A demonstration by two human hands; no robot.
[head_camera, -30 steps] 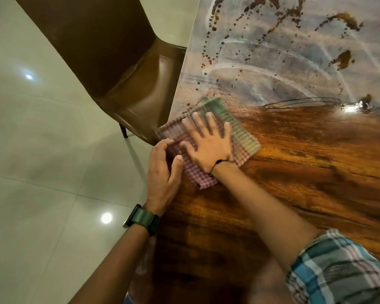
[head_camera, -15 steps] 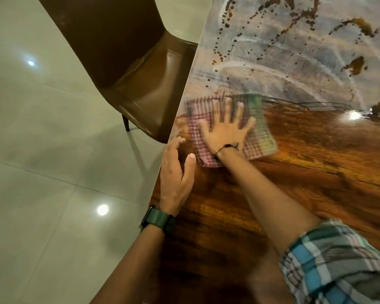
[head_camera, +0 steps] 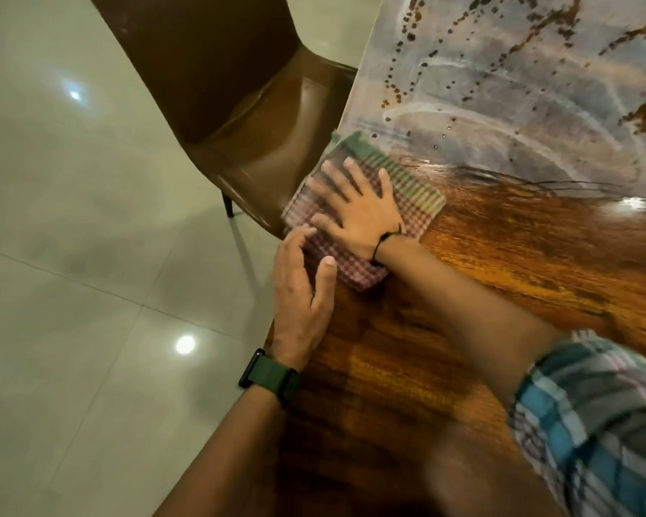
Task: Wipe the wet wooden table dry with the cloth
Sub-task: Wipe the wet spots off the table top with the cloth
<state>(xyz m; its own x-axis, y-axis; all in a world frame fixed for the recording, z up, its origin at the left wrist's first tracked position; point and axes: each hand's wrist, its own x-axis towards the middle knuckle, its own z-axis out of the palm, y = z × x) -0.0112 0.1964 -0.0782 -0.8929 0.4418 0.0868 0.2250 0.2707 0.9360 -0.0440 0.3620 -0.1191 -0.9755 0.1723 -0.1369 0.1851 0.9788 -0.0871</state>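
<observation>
Pressing flat on the cloth, the right hand lay palm down with its fingers spread, gripping nothing, only bearing on the fabric. The cloth, a folded checked square with a green-striped end, sat at the table's left edge, one corner reaching that edge or just past it; the blur there made it hard to say which. Much of the cloth's middle was hidden under the hand. The left hand rested on the wood just beside the cloth, fingers loose and extended, fingertips touching the cloth's near-left border and the thumb lying against its near side; it clasped nothing that could be seen, though its palm side was out of sight.

Beyond the cloth, the far part of the table was covered by a pale, smeared film with dark droplets and curved streaks, and a bright glare spot sat at the right margin. The near part showed brown grain. The table was cut off at the top, right and bottom of the frame.

A watch circled the left wrist and a thin black band the right. A plaid sleeve was blurred and cropped at the lower right. A brown chair stood by the table's left edge, its back cut off above, on a glossy tiled floor.
</observation>
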